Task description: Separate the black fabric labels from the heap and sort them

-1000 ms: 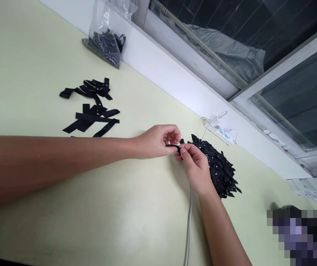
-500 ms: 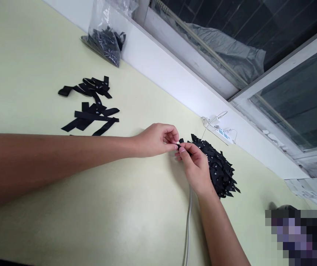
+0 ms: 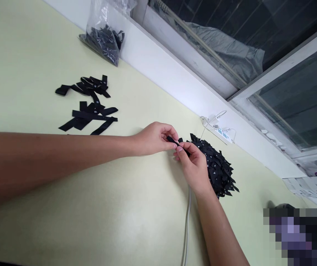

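Note:
Between my hands is a short black ribbon (image 3: 172, 140), pinched from both sides above the table. My left hand (image 3: 158, 138) comes in from the left with thumb and fingers closed on it. My right hand (image 3: 193, 162) pinches the same ribbon near its middle. Just beyond my right hand lies a large heap of black ribbon pieces (image 3: 219, 170) with small light marks. Loose black ribbon strips (image 3: 88, 115) are spread on the table above my left forearm.
A clear plastic bag (image 3: 103, 40) with black pieces leans at the wall. A power strip (image 3: 219, 132) with cables lies by the wall. A grey cable (image 3: 187, 225) crosses the pale table (image 3: 105, 207). A blurred-out area is at the lower right.
More of the black ribbon now shows between my fingers, its end sticking up by my left hand. My hands have barely moved; the view has shifted slightly.

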`<state>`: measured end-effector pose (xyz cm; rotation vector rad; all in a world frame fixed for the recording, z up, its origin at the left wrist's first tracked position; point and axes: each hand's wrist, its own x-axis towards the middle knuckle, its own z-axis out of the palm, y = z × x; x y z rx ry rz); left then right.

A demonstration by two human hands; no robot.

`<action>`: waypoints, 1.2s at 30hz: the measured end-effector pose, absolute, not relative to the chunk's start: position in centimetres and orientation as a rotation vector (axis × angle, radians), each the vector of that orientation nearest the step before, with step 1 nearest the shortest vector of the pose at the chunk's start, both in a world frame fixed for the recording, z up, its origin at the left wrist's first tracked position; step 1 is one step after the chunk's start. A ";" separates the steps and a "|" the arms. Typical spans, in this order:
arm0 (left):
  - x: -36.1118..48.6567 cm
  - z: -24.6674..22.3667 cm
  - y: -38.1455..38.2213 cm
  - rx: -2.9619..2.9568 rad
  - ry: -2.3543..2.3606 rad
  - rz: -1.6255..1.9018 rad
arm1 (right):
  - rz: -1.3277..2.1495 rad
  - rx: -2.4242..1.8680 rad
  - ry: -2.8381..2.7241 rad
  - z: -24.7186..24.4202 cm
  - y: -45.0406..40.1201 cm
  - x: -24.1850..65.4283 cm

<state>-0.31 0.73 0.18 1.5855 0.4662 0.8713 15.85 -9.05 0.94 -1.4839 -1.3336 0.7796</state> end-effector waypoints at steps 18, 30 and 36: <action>-0.2 0.5 0.4 1.513 0.491 0.899 | 0.824 -1.447 -1.308 1.0 -9.0 15.9; -0.1 0.2 0.5 1.536 0.530 0.879 | 0.820 -1.446 -1.258 0.7 -8.9 15.7; -0.1 0.5 0.3 1.554 0.517 0.865 | 0.798 -1.456 -1.283 0.5 -8.9 15.8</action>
